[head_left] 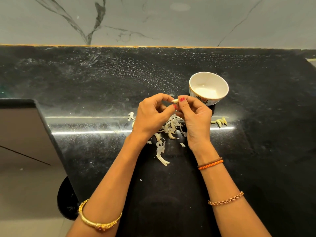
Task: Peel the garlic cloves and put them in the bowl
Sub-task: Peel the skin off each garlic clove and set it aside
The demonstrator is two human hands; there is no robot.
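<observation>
- Lowest in the frame, two forearms are reaching up from the bottom edge: a gold bangle [100, 219] is sitting on the left one, a chain bracelet [225, 199] and braided thread bands [210, 164] on the right.
- Just above, near the centre, papery garlic skins [164, 134] are lying scattered on the black countertop [85, 82], partly under the hands.
- The left hand [151, 115] and right hand [195, 117] are meeting at centre frame with fingers curled; together they are pinching one garlic clove [175, 100].
- The clove is sitting between the fingertips of both hands, its pale, smooth tip poking out at the top, just beside the right thumb's red nail; the rest is hidden by the fingers.
- To the right of the right hand, a few peeled cloves [220, 121] are lying on the counter, yellowish and curved.
- Further up, right of centre, the white bowl [208, 77] with a floral print is standing upright, close to the right hand's fingers.
- At the top, a veined grey wall [153, 21] is filling the frame.
</observation>
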